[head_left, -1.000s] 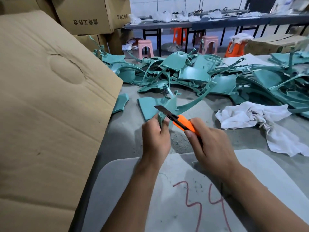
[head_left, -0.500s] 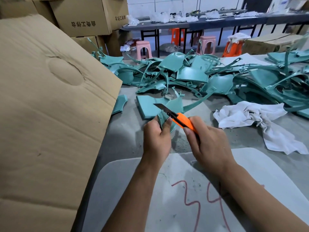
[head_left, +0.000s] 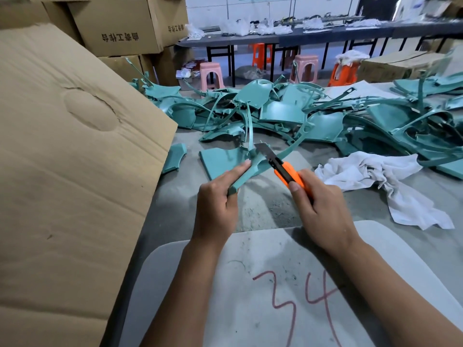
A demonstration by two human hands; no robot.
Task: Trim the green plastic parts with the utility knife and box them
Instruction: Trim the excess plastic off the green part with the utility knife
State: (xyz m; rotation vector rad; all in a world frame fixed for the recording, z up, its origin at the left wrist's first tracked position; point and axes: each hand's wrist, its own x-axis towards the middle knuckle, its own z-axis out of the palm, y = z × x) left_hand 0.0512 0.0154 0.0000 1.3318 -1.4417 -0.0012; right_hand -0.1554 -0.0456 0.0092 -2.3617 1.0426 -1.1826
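On my left a big cardboard flap [head_left: 75, 151] leans over the edge of the grey tabletop [head_left: 270, 209], and across the far side sprawls the heap of green plastic parts [head_left: 288, 113], with a white rag [head_left: 380, 176] lying crumpled to my right. Nearest me is a pale board [head_left: 250, 284] marked 34 in red, and both my forearms reach forward over it. My left hand [head_left: 216, 209] is curled round the lower end of the green part [head_left: 246, 172] I am working on, forefinger stretched along its edge, holding it tilted up above the tabletop. My right hand [head_left: 323, 209] is wrapped tight round the orange utility knife [head_left: 288, 175], thumb laid along the handle, wrist bent inward. Its blade [head_left: 264, 150] is extended and angled up and left, lying against the part's upper end.
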